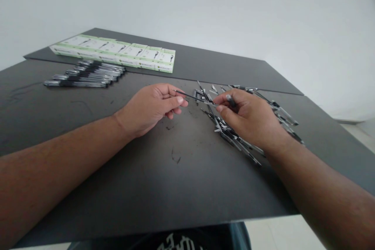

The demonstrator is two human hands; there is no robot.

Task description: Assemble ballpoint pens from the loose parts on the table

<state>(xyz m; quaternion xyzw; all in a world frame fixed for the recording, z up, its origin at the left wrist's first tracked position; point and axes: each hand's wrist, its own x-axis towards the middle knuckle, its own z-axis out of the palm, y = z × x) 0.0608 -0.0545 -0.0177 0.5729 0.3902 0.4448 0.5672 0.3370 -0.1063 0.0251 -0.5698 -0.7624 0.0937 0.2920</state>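
Observation:
A thin dark pen refill (pixel 193 96) spans the gap between my hands, its tip pointing left. My left hand (pixel 155 105) is closed around the tip end, thumb and fingertips against it. The clear tail end is pinched between thumb and forefinger of my right hand (pixel 249 117). A dark pen cap (pixel 231 100) with a clear end also sticks out from the curled fingers of that hand. Below and around my right hand lies a loose pile of pen parts (pixel 234 138), refills and clear barrels crossing each other; the hand hides part of it.
Several assembled pens (pixel 88 74) lie side by side at the left. Behind them a row of green and white boxes (pixel 117 52) stands along the back of the dark table (pixel 164 187). A seam crosses the tabletop, and a white wall (pixel 205 8) rises behind.

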